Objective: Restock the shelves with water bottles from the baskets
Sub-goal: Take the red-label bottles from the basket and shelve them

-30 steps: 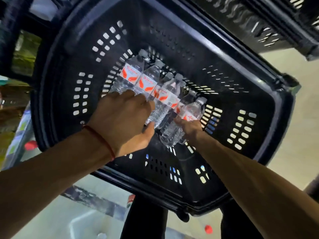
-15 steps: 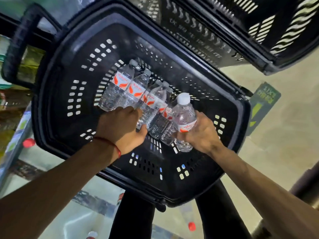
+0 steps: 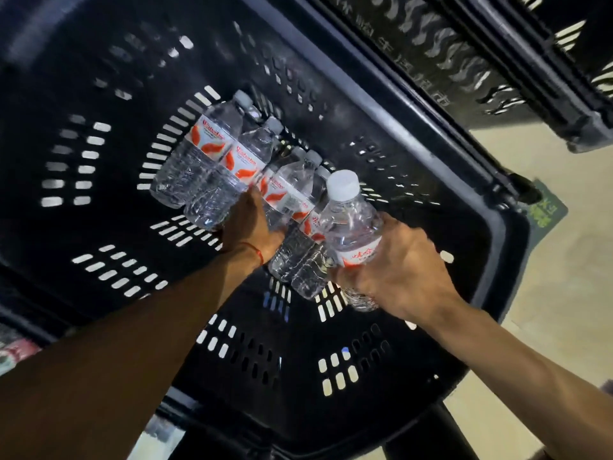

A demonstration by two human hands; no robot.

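Note:
A black plastic basket (image 3: pixel 507 260) fills the view, with several clear water bottles (image 3: pixel 195 161) lying side by side on its bottom, each with a red and white label. My right hand (image 3: pixel 398 273) grips one bottle (image 3: pixel 351 227) round its lower half and holds it upright, white cap up, above the others. My left hand (image 3: pixel 252 224) reaches down among the lying bottles with its fingers curled round the base of one of them (image 3: pixel 225 184). A red string circles my left wrist.
A second black basket (image 3: pixel 497 61) sits at the upper right, close behind the first. Pale floor (image 3: pixel 564 277) shows to the right, with a green floor sticker (image 3: pixel 544 210) by the basket's corner. Dark legs stand below the basket.
My right hand has lifted one bottle out of the row and turned it upright. My left hand has slid deeper among the lying bottles. The camera has moved closer to the basket.

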